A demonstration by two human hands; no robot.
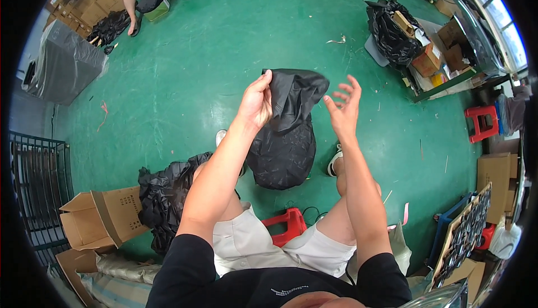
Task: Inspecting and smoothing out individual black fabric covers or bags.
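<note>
In front of me I hold up a piece of thin black fabric (pixel 294 92), folded and creased, its exact kind unclear. My left hand (pixel 259 102) pinches its left edge, thumb on top. My right hand (pixel 343 106) is beside its right corner with fingers spread and nothing in them; whether the thumb touches the cloth I cannot tell. Beneath the fabric, between my feet, sits a rounded black bundle (pixel 283 159) with a faint pattern, its top partly covered by the cloth.
Left of my legs are a crumpled black plastic bag (pixel 165 196) and an open cardboard box (pixel 103 218). A red stool (pixel 286 227) is under me. Another person's legs (pixel 130 0) show at the far left. A shelf (pixel 443 90) and a red stool (pixel 481 123) stand on the right.
</note>
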